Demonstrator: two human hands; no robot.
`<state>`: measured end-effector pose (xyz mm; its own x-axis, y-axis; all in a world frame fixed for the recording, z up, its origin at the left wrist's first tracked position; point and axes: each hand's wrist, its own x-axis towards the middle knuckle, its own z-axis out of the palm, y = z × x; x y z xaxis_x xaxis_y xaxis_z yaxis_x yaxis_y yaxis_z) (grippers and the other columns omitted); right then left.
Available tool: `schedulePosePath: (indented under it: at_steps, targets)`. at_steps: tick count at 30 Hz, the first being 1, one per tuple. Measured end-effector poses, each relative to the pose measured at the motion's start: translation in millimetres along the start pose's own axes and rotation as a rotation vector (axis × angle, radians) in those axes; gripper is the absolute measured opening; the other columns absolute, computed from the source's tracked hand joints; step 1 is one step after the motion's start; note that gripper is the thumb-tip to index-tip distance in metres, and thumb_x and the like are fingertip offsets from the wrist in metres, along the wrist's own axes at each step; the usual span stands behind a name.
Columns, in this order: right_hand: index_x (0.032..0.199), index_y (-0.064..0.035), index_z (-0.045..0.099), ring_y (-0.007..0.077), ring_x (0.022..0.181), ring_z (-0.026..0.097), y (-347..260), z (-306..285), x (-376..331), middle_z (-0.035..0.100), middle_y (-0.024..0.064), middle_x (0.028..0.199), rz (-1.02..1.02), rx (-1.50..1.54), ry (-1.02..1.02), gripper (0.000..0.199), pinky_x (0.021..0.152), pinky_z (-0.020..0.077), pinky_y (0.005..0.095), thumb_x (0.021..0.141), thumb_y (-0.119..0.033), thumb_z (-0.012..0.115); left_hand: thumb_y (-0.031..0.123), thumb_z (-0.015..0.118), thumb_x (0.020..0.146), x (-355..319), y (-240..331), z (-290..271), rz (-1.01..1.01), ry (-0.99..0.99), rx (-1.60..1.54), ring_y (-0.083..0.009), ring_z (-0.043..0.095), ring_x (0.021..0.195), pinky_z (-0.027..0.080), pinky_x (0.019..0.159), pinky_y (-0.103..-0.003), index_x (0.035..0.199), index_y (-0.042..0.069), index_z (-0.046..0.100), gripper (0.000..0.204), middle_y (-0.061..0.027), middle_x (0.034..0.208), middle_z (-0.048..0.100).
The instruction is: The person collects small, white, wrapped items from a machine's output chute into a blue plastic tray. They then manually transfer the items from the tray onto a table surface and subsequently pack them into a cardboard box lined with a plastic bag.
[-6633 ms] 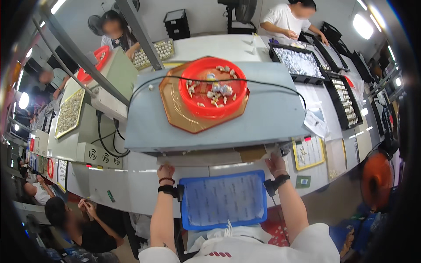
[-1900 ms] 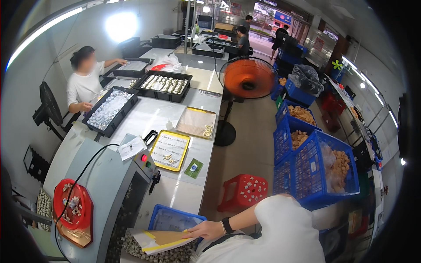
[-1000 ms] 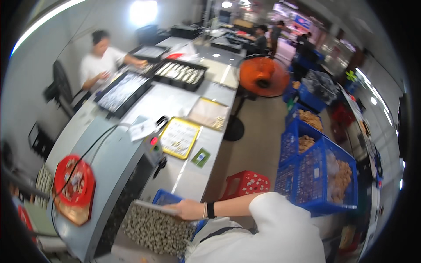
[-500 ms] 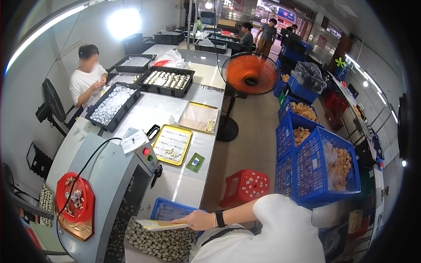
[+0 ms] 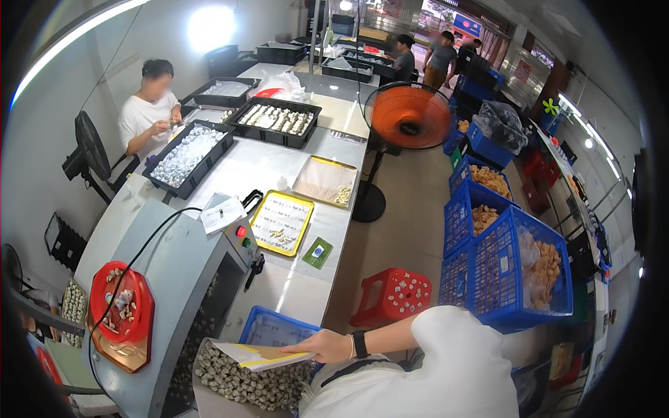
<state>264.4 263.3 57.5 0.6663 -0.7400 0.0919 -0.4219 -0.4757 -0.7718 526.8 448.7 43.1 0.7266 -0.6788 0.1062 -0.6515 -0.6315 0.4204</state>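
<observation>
My right hand (image 5: pixel 326 346), with a dark band on the wrist, grips the near edge of a flat white tray with yellow edges (image 5: pixel 263 357). The tray is tilted, its far end higher. Under it is an open container heaped with small grey-and-white pieces (image 5: pixel 240 383), at the mouth of a grey machine (image 5: pixel 164 261). A blue tray (image 5: pixel 268 326) lies just behind the held one and is partly covered by it. My left hand is out of sight.
Yellow-rimmed trays (image 5: pixel 281 223) and black crates (image 5: pixel 275 124) stand on the long table. To the right are a red stool (image 5: pixel 392 296), blue crates of tan pieces (image 5: pixel 519 265) and an orange fan (image 5: pixel 410 115). A co-worker (image 5: pixel 146 111) works across the table at left.
The held tray has tilted more, its far end rising, and more of its white and yellow surface shows. The whole view has shifted slightly.
</observation>
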Motion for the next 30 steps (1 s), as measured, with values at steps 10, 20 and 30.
schedulePosePath:
  at_steps: [10, 20, 30]
  targets:
    - [0.124, -0.0174, 0.049, 0.0288, 0.078, 0.06, 4, -4, -1, 0.062, 0.0113, 0.099, -0.078, 0.067, 0.047, 0.071, 0.069, 0.0501, 0.0323, 0.058, 0.011, 0.048, 0.042, 0.056, 0.084, -18, -8, 1, -0.012, 0.059, 0.159, -0.0371, 0.045, 0.046, 0.037, 0.047, -0.043, 0.062, -0.005, 0.053, 0.052, -0.0229, 0.053, 0.05]
    - [0.112, -0.0013, 0.055, 0.0293, 0.073, 0.062, -11, -13, 20, 0.062, 0.0177, 0.095, -0.21, 0.037, 0.134, 0.058, 0.065, 0.0499, 0.0303, 0.055, 0.009, 0.052, 0.016, 0.058, 0.084, -8, -12, 4, -0.071, 0.138, -0.383, -0.0267, 0.058, 0.066, 0.044, 0.06, -0.035, 0.088, -0.007, 0.061, 0.024, -0.0166, 0.073, 0.06]
    - [0.105, 0.0046, 0.057, 0.0295, 0.074, 0.064, 5, -19, 17, 0.062, 0.0187, 0.096, -0.245, 0.007, 0.126, 0.045, 0.065, 0.0503, 0.0298, 0.06, 0.003, 0.057, 0.009, 0.051, 0.084, -2, -8, -1, 0.178, 0.215, -0.481, -0.0251, 0.06, 0.07, 0.046, 0.064, -0.035, 0.087, -0.01, 0.057, 0.02, -0.0172, 0.082, 0.062]
